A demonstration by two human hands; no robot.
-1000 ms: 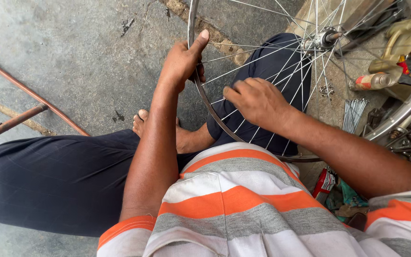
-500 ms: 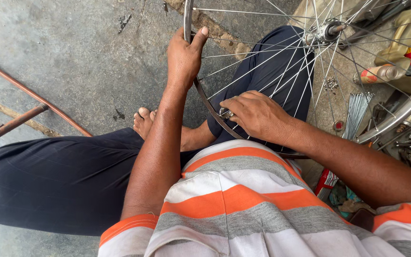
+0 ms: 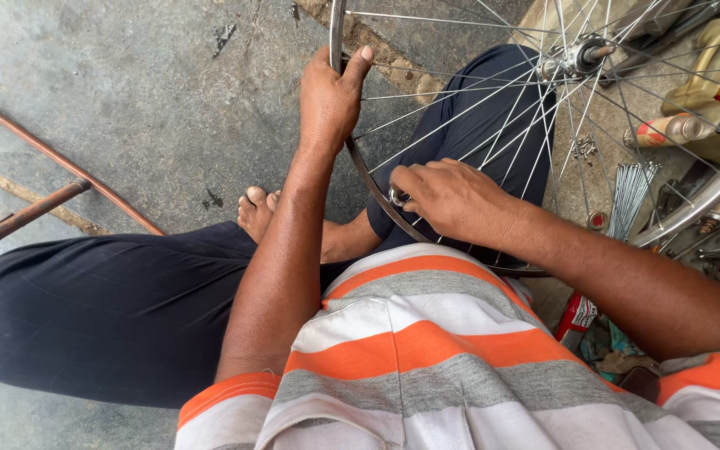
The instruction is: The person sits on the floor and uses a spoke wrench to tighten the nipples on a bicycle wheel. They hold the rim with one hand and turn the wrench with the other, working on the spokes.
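The person sits on the floor [image 3: 127, 100] with a bicycle wheel [image 3: 360, 179] standing on its edge across the lap, filling the view from 12 to 3 o'clock. The left hand [image 3: 331, 100] is wrapped tight around the rim at 12 o'clock. The right hand [image 3: 452, 200] pinches a small metal tool [image 3: 397, 197] against the rim, near the middle. The rim looks stiff and light. The thin spokes [image 3: 493, 108] look bendy, so the rim seems the safe place to hold. Spare spokes [image 3: 631, 196] lie at 3 o'clock.
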